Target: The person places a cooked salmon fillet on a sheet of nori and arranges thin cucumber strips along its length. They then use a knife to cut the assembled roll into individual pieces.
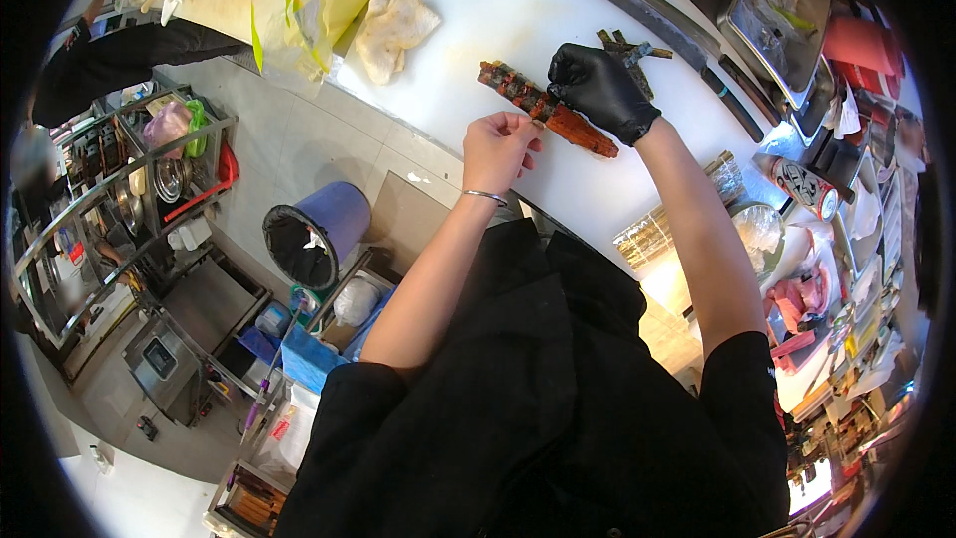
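A long piece of reddish-brown, glossy sauced food point(586, 134) lies slantwise on the white cutting board point(453, 40), with dark strips around its far-left half. My bare left hand point(498, 149), a metal bangle at its wrist, pinches thumb and finger at the near side of the piece, by one dark strip. My right hand point(602, 90), in a black glove, has its fingers curled closed against the far side of the same part; what they hold is hidden. Several loose dark strips point(637, 55) lie crossed just beyond the right hand.
Two long knives point(677, 37) lie at the far right, near a metal tray point(772, 10). A pale cloth point(393, 37) and a yellow-green plastic bag point(324, 0) are at the far left. A can point(805, 187) stands right of my right forearm. A lined bin point(324, 229) stands below left.
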Available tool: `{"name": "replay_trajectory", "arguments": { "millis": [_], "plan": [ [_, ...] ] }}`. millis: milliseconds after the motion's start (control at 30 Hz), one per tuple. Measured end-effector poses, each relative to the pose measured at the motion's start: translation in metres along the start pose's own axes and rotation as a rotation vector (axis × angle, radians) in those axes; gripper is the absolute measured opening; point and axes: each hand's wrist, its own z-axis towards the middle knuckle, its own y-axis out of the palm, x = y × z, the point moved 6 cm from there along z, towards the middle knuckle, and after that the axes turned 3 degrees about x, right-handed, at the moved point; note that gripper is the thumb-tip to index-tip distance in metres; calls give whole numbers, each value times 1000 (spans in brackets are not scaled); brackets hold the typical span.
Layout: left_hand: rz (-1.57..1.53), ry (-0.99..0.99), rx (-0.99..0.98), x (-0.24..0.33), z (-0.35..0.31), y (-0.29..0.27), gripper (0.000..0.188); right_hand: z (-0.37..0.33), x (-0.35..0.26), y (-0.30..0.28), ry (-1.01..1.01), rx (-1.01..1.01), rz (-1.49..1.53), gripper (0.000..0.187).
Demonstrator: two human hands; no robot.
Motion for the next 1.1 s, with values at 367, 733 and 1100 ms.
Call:
{"name": "replay_trajectory", "arguments": {
  "millis": [367,733,1100],
  "plan": [
    [515,295,215,20,-1,-8,22,-1,11,-6,92,-109,-301,27],
    [604,630,60,132,-34,-15,20,-36,3,-118,199,562,-532,29],
    [1014,965,-249,145,46,128,24,-40,26,-109,68,605,-243,23]
  ]
}}
